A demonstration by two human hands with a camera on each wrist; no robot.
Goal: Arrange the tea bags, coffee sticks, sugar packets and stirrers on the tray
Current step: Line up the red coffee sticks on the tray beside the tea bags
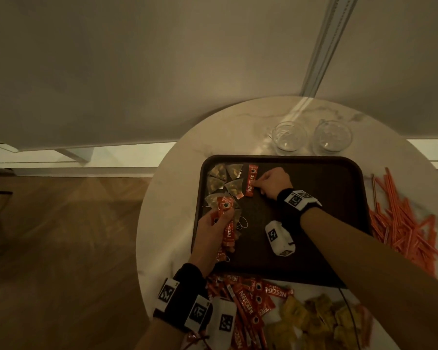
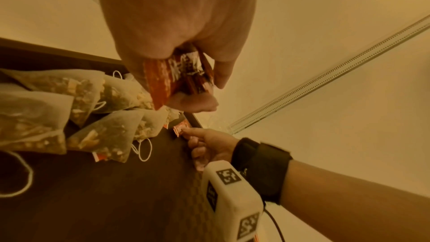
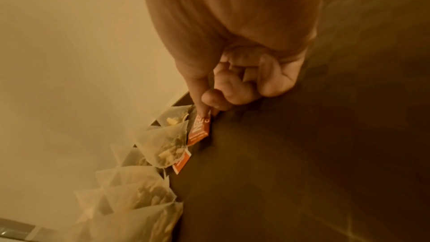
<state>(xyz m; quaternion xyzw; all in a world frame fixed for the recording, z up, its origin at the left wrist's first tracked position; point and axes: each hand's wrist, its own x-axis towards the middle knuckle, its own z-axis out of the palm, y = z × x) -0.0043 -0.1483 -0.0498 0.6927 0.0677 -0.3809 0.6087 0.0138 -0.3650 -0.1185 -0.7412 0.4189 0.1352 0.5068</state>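
Already the right hand (image 1: pixel 273 181) pinched one coffee stick (image 1: pixel 251 180), lengthwise beside the tea bags (image 1: pixel 224 180); the left hand (image 1: pixel 211 229) clutched spare sticks (image 1: pixel 228 232) nearer.

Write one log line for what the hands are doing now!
right hand: pinches coffee stick flat on tray | left hand: grips coffee sticks bundle | tea bags: far-left of tray | stirrers: off tray

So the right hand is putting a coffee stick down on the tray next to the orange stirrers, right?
Not quite. In the head view the right hand sets the coffee stick on the tray beside the tea bags. The orange stirrers lie off the tray, on the table.
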